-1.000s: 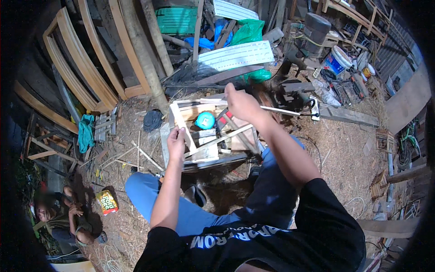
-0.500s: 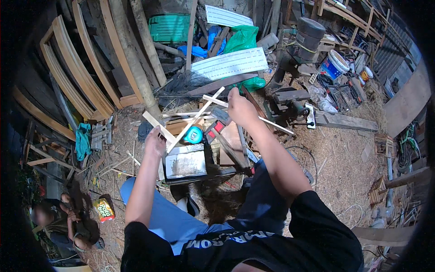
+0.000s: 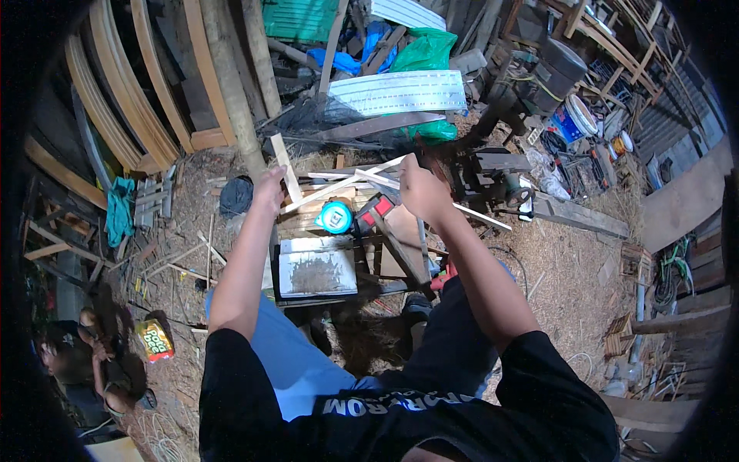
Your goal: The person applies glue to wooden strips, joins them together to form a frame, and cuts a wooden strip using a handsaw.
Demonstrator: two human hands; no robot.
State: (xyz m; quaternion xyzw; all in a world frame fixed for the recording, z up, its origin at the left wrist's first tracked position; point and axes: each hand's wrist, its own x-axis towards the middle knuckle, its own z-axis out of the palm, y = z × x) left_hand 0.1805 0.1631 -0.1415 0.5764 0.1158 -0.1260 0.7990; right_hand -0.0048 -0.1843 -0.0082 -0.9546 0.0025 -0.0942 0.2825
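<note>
My left hand (image 3: 269, 190) is closed around a short flat piece of wood (image 3: 286, 163), which stands nearly upright from its fingers. Further right, my right hand (image 3: 425, 192) grips a thin wooden strip (image 3: 483, 217) that sticks out on both sides of the fist. A second pale strip (image 3: 327, 190) slants between my hands, its upper end at the right fingers and its lower end near the left. Whether the left fingers touch that strip I cannot tell. Below the strips, a turquoise tape measure (image 3: 336, 218) lies on a low wooden bench beside a white, grey-stained block (image 3: 318, 267).
A red-and-black tool (image 3: 376, 212) and a slanting wooden bar (image 3: 399, 250) lie on the bench. A bench vise (image 3: 508, 192) stands to the right. Wooden frames (image 3: 115, 92) lean at the left. A seated person (image 3: 92, 354) and a yellow snack bag (image 3: 154, 340) are lower left.
The short piece in my left hand has turned more upright. The slanting strip has tilted flatter, its upper end shifting right to the right hand. The whole view has shifted slightly.
</note>
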